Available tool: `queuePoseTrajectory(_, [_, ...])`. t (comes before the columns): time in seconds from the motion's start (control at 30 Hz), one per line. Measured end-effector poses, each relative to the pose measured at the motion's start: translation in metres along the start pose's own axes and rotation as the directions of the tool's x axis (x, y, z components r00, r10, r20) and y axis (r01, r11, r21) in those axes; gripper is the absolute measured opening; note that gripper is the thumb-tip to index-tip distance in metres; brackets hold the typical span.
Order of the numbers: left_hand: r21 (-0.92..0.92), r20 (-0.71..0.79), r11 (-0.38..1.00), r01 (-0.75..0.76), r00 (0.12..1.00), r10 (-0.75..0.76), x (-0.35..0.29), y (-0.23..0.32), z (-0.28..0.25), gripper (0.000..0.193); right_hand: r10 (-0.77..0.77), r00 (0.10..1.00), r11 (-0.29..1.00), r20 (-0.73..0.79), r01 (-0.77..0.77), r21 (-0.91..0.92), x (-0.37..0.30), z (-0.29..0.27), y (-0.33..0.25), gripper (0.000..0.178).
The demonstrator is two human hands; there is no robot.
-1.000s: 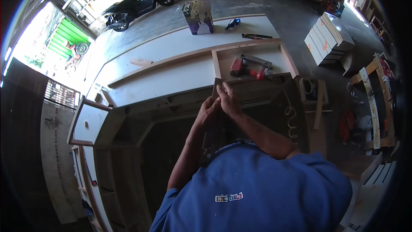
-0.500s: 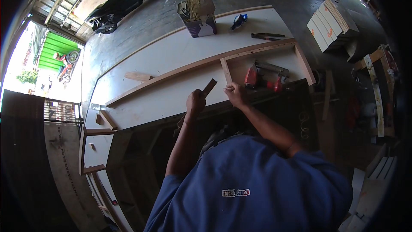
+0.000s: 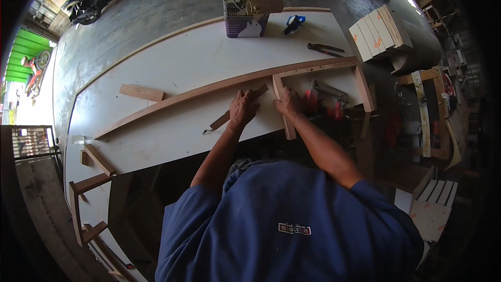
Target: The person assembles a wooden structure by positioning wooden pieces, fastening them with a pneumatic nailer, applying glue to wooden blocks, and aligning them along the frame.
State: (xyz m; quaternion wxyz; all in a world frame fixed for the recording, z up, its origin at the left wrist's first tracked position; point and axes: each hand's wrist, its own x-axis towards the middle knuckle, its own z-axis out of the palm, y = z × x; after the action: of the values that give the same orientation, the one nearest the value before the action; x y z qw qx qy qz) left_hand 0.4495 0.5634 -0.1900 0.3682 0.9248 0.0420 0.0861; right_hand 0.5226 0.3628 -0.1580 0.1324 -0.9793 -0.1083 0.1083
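Observation:
My left hand [image 3: 243, 107] is closed over a short wooden strip [image 3: 220, 120] that lies slantwise above the white panel [image 3: 172, 149]. The strip's far end comes close to a wooden crosspiece [image 3: 289, 129], which meets the long wooden rail [image 3: 209, 90] at its far end. My right hand [image 3: 288, 102] grips that crosspiece about midway, fingers curled round its edge. Just right of this hand lies a red and grey nail gun [image 3: 311, 101], partly hidden by the hand and wrist.
Beyond the rail stand a purple-sided container [image 3: 245, 25], a blue-wrapped item [image 3: 294, 24] and dark pincers [image 3: 326, 49]. A loose wood block [image 3: 142, 92] lies at left. Short wooden pieces [image 3: 99, 159] stand near the panel's left corner. Stacked boards [image 3: 378, 34] sit at right.
My left hand has brought the raised strip lower, over the panel beside the crosspiece. My right hand has shifted from the crosspiece's near end to its middle. The view has turned slightly.

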Motion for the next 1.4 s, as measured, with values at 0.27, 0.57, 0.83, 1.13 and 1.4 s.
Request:
queuePoseTrajectory(0.27, [0.194, 0.114, 0.971, -0.139, 0.986, 0.118, 0.017, -0.011, 0.000, 0.039, -0.086, 0.971, 0.996, -0.222, 0.088, -0.001, -0.006, 0.017, 0.007, 0.039])
queuePoseTrajectory(0.57, [0.073, 0.016, 0.968, -0.240, 0.971, 0.240, 0.013, -0.012, 0.002, 0.038, -0.066, 0.957, 0.997, -0.281, 0.071, 0.008, -0.009, 0.024, 0.007, 0.035])
queuePoseTrajectory(0.83, [0.233, 0.076, 0.927, -0.293, 0.956, 0.283, 0.021, -0.026, 0.022, 0.027, -0.080, 0.945, 0.995, -0.316, 0.094, 0.029, -0.009, 0.027, 0.002, 0.035])
queuePoseTrajectory(1.13, [0.298, 0.062, 0.912, -0.281, 0.959, 0.275, 0.033, -0.026, 0.031, 0.026, -0.086, 0.941, 0.994, -0.329, 0.105, 0.040, -0.008, 0.026, 0.005, 0.040])
queuePoseTrajectory(1.4, [0.347, -0.001, 0.901, -0.260, 0.961, 0.278, 0.036, -0.020, 0.033, 0.025, -0.118, 0.928, 0.990, -0.354, 0.140, 0.036, -0.009, 0.027, 0.007, 0.036])
